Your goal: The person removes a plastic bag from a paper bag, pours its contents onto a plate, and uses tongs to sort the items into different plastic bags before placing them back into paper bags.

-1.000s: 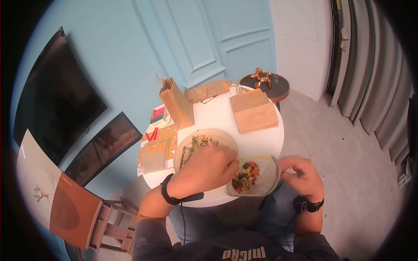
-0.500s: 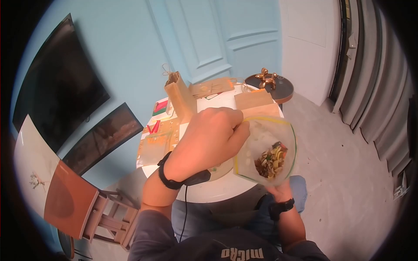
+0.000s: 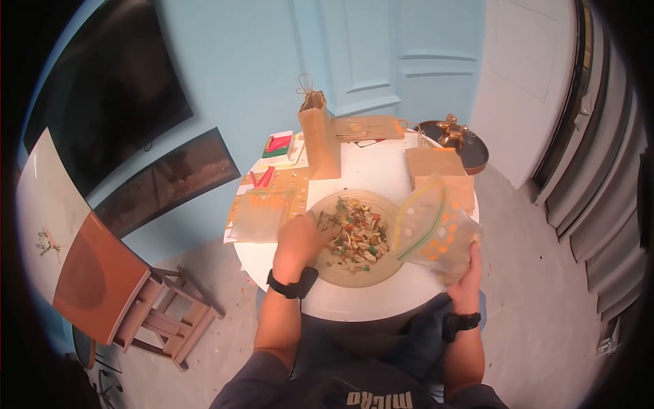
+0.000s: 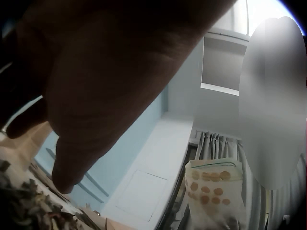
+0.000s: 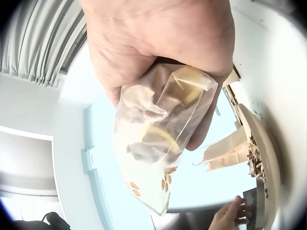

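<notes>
A round beige tray on the white table holds a heap of dried, mixed plant pieces. My left hand is at the tray's left side, its relaxed fingers reaching over the edge of the heap. Close below those fingers, the dried pieces show in the left wrist view. At the tray's right, my right hand grips a translucent zip bag with orange dots by its lower end. Yellow and dark pieces show through the bag in the right wrist view.
Behind the tray stands an upright brown paper bag. Flat paper bags lie at the back, with another folded bag at the right. A second dotted zip bag and red clips lie at the left.
My left hand has left the bag's mouth and come down to the tray's left side. The zip bag, still in my right hand, has tilted so its mouth leans toward the tray.
</notes>
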{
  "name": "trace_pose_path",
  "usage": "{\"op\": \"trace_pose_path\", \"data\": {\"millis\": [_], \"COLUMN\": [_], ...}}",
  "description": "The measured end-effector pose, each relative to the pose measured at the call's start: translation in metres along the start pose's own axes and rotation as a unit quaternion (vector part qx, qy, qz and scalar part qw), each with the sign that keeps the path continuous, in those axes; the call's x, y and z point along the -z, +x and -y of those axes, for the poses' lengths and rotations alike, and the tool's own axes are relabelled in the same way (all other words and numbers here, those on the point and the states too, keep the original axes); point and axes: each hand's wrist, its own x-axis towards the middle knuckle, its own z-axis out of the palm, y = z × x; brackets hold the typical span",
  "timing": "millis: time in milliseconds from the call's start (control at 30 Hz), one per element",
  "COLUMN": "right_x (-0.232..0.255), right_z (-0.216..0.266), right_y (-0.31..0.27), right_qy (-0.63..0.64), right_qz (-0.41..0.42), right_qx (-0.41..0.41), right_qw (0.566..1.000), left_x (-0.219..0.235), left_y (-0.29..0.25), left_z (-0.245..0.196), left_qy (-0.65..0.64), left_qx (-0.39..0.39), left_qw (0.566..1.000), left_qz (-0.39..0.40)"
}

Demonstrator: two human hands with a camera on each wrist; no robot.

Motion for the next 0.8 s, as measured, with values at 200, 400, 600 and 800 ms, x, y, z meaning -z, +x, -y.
{"op": "trace_pose_path", "data": {"millis": [200, 400, 600, 800], "right_x": [-0.032, -0.109, -0.18, -0.233], "right_z": [0.018, 0.013, -0.011, -0.013], "right_y": [0.04, 0.08, 0.123, 0.144], "right_qy": [-0.126, -0.347, -0.588, -0.777], "right_qz": [0.015, 0.069, 0.151, 0.149], "right_qx": [-0.027, -0.095, -0.084, -0.09], "right_qw": [0.991, 0.93, 0.79, 0.605], "left_x": [-0.029, -0.014, 0.0, -0.006], "left_y": [0.001, -0.013, -0.023, -0.021], "left_z": [0.024, 0.038, 0.061, 0.065], "left_qy": [0.004, -0.085, -0.139, -0.164], "left_qx": [0.014, 0.07, 0.099, 0.089], "left_qw": [0.999, 0.994, 0.985, 0.982], "left_qz": [0.046, -0.021, -0.007, -0.001]}}
